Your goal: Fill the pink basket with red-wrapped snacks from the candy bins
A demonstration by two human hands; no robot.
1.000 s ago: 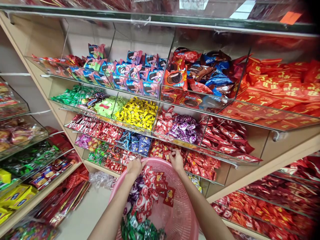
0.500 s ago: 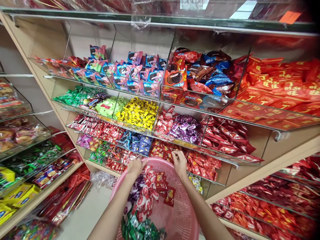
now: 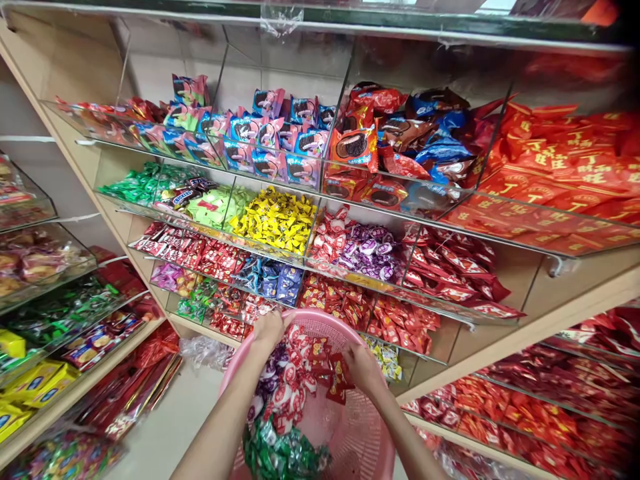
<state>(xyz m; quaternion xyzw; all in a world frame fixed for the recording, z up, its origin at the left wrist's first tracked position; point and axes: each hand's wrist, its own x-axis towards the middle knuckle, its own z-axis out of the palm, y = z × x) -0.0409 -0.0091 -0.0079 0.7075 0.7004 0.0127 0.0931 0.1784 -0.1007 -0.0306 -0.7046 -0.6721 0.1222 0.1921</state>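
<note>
In front of you stands the shelf unit [image 3: 575, 313], with tiers of clear bins [image 3: 310, 170] one above the other, each bin full of wrapped sweets. Below the lowest bins and closer to you is the basket [image 3: 360, 440]. Your left hand [image 3: 269, 328] is on its far rim, and your right hand [image 3: 364, 368] is inside it, to the right, over the candy pile [image 3: 290, 393]. A second shelf [image 3: 50, 400] stands at your left.

Pink perforated plastic basket [image 3: 360, 440] under the fingers [image 3: 350, 363], matt; glossy foil candy wrappers [image 3: 290, 387] inside; clear acrylic bins [image 3: 350, 267] beyond; pale matt wood shelf frame [image 3: 550, 320].
</note>
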